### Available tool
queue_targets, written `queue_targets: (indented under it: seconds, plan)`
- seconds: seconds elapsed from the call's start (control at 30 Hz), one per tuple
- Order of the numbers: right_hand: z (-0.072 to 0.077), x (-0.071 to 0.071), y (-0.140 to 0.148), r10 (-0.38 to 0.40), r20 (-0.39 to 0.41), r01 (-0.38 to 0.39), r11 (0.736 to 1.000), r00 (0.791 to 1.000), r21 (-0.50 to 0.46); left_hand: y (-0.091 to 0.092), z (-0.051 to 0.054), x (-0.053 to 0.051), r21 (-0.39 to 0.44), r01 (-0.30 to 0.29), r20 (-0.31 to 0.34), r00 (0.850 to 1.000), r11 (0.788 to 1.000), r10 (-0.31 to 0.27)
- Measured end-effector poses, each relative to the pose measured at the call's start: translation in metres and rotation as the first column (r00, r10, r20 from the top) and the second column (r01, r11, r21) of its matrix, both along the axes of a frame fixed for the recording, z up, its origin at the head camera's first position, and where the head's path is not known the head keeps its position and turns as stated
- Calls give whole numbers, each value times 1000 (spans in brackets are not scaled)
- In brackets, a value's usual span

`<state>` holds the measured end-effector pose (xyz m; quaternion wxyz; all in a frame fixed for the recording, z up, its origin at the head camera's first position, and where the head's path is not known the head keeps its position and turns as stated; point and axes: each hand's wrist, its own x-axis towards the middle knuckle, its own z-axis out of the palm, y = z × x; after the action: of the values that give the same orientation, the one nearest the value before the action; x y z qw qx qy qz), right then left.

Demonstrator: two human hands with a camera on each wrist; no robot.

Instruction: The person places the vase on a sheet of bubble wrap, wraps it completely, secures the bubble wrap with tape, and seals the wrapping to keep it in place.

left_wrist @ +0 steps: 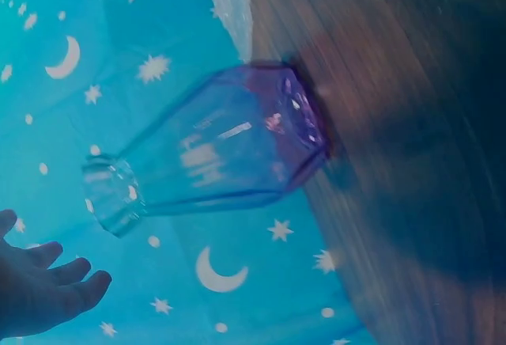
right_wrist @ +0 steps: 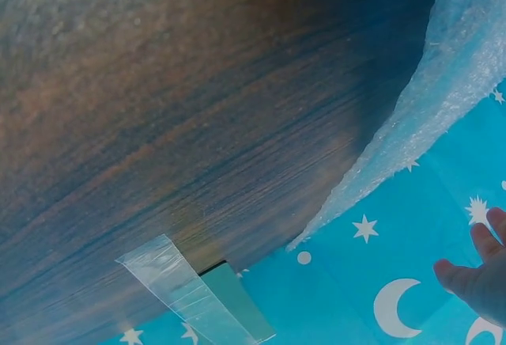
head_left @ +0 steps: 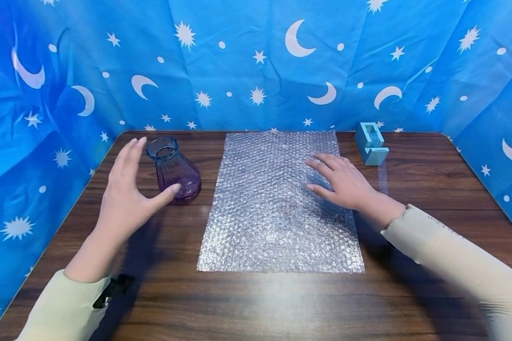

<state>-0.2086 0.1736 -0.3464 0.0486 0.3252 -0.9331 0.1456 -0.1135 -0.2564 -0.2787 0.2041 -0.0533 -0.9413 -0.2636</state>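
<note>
A glass vase [head_left: 177, 173], blue at the neck and purple at the base, stands upright on the left of the table. My left hand [head_left: 125, 194] is beside it, thumb and fingers spread wide around its near left side. In the left wrist view a gap shows between the fingers and the vase [left_wrist: 221, 143]. A sheet of bubble wrap [head_left: 277, 227] lies flat in the middle of the table. Over its right part hovers my right hand [head_left: 341, 182], fingers extended and holding nothing. Whether its fingertips touch the sheet I cannot tell.
A light blue tape dispenser [head_left: 370, 142] stands at the back right, a strip of clear tape [right_wrist: 178, 286] hanging from it. The dark wooden table [head_left: 239, 308] is bordered at the back and sides by a blue cloth [head_left: 247, 61] with moons and stars.
</note>
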Motion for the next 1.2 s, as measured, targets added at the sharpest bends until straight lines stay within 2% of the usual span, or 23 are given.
queue_targets:
  seconds: [0.17, 0.4, 0.53, 0.77, 1.07, 1.2]
  plan:
    - [-1, 0, 0, 3, 0, -3, 1000, 1000, -7, -10, -2, -9, 40, -40, 82, 996, 998, 37]
    - [-3, 0, 0, 0, -4, 0, 1000, 1000, -7, -20, -9, -25, 100, -80, 198, 978, 992, 59]
    - [-4, 0, 0, 9, -8, -9, 1000, 1000, -12, -28, -13, -32, 154, -70, 221, 975, 985, 35]
    - [-4, 0, -1, 3, -7, -3, 1000, 1000, -11, -35, -15, -47, 218, -15, 254, 966, 976, -41]
    - [-4, 0, -4, 10, -12, -10, 1000, 1000, -7, -40, -21, -61, 267, -31, 372, 925, 963, -74]
    - [-5, 1, -3, 11, -14, -11, 1000, 1000, -8, -42, -25, -66, 280, -19, 398, 912, 960, -98]
